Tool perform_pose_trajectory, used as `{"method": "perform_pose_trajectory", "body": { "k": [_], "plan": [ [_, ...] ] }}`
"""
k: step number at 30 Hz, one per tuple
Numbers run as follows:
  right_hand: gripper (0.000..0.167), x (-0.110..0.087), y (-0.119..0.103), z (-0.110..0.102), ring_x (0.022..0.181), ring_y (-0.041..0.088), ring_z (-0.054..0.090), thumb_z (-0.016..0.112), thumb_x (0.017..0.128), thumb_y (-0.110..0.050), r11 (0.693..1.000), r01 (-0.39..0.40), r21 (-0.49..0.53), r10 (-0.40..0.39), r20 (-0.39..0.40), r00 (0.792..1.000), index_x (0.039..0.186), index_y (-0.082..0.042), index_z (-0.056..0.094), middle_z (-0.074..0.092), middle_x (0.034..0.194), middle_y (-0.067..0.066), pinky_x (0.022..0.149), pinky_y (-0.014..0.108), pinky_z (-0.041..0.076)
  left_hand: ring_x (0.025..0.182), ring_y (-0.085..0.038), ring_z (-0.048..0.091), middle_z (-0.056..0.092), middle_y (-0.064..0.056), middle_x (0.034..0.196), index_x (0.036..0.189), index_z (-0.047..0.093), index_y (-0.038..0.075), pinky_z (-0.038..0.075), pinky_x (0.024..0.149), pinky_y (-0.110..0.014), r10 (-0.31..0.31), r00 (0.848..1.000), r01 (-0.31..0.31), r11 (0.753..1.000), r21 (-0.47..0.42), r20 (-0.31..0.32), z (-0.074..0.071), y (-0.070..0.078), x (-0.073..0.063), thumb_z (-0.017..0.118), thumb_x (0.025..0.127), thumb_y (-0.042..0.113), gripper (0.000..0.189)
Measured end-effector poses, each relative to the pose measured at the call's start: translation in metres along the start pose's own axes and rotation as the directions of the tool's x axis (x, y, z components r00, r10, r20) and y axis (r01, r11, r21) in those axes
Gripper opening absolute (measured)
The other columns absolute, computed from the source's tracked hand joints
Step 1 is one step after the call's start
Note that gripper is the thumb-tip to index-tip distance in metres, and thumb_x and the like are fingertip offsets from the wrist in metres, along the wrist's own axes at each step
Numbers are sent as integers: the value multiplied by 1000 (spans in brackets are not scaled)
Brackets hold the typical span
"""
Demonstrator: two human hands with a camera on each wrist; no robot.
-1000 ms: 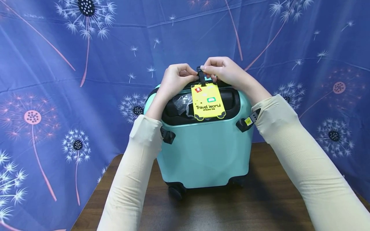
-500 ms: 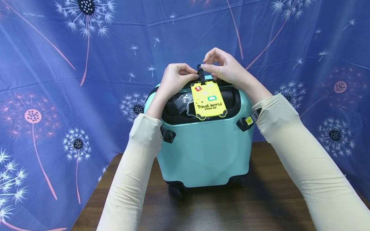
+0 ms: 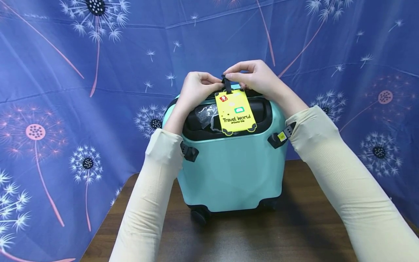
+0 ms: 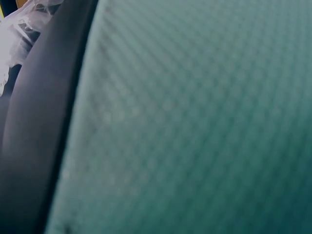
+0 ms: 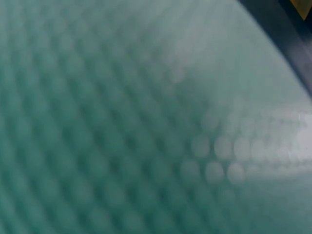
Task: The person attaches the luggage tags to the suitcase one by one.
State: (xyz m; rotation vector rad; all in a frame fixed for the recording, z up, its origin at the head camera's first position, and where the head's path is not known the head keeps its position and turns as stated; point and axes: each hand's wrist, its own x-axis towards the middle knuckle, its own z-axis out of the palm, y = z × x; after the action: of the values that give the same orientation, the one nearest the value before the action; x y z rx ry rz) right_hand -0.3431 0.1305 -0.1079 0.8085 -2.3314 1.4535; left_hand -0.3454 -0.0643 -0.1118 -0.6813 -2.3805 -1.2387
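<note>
A yellow luggage tag (image 3: 235, 111) printed "Travel World" hangs by its black strap (image 3: 228, 86) over the top front of a turquoise suitcase (image 3: 235, 171). My left hand (image 3: 198, 88) pinches the strap from the left between thumb and fingers. From the right, my right hand (image 3: 256, 77) pinches the strap's upper end with thumb and forefinger. Part of the strap is hidden by the fingertips. Both wrist views show only the suitcase's textured turquoise shell (image 4: 185, 117) close up and blurred, with its black edge; no hand appears in them.
Clear crinkled plastic (image 3: 207, 115) lies in the black recess of the suitcase, left of the tag. The suitcase stands upright on black wheels (image 3: 199, 216) on a brown wooden table (image 3: 229, 240). A blue dandelion-patterned cloth (image 3: 108, 72) hangs close behind.
The right forefinger lifted off the strap half a second ago and is back down near the thumb. The strap's top now bends over, and the tag has shifted slightly up.
</note>
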Motion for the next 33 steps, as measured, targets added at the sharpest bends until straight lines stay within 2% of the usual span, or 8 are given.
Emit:
{"method": "perform_pose_trajectory", "body": {
  "k": [4, 12, 20, 26, 30, 33],
  "plan": [
    [31, 0, -1, 0, 57, 10, 44, 65, 89, -29, 1000, -27, 5, 27, -16, 1000, 114, -10, 68, 61, 91, -4, 58, 22, 37, 85, -10, 68, 73, -7, 94, 100, 74, 9, 50, 78, -21, -4, 1000, 4, 1000, -17, 23, -1, 0, -1, 71, 85, 22, 20],
    [37, 0, -1, 0, 56, 11, 42, 65, 88, -35, 998, -35, -52, 32, -43, 999, 114, -10, 68, 58, 74, -8, 57, 23, 36, 90, -10, 68, 73, -7, 98, 102, 73, 9, 50, 82, -21, -2, 999, 3, 1000, -14, 36, -2, 0, -2, 67, 88, 22, 21],
    [35, 0, 1, 0, 58, 11, 44, 64, 88, -36, 992, -5, -127, -2, -54, 999, 112, -11, 70, 66, 90, -5, 56, 22, 37, 90, -10, 68, 73, -9, 97, 102, 72, 7, 49, 82, -21, -3, 999, 4, 1000, -17, 48, -1, 0, -2, 66, 88, 22, 21],
    [35, 3, 0, 1, 70, 7, 54, 65, 88, -34, 981, -13, -196, 9, -24, 1000, 112, -8, 70, 67, 96, 0, 63, 20, 41, 89, -10, 68, 73, -8, 97, 102, 72, 8, 50, 81, -21, -20, 999, 21, 999, -25, 51, -1, 0, -2, 67, 88, 23, 21],
    [35, 3, -1, 1, 79, 9, 58, 64, 89, -34, 986, -25, -162, 27, 7, 1000, 112, -8, 69, 67, 98, -1, 70, 21, 44, 89, -10, 68, 73, -8, 97, 102, 72, 8, 50, 81, -21, -30, 998, 31, 999, -34, 50, -1, 0, -2, 67, 88, 23, 22],
    [33, 2, -1, 1, 79, 11, 57, 64, 89, -33, 989, -28, -144, 32, 24, 999, 111, -9, 68, 65, 97, -1, 71, 22, 44, 89, -10, 68, 73, -9, 97, 104, 71, 7, 49, 82, -21, -48, 997, 50, 998, -43, 59, -2, 1, -2, 68, 88, 23, 22]
  ]
}}
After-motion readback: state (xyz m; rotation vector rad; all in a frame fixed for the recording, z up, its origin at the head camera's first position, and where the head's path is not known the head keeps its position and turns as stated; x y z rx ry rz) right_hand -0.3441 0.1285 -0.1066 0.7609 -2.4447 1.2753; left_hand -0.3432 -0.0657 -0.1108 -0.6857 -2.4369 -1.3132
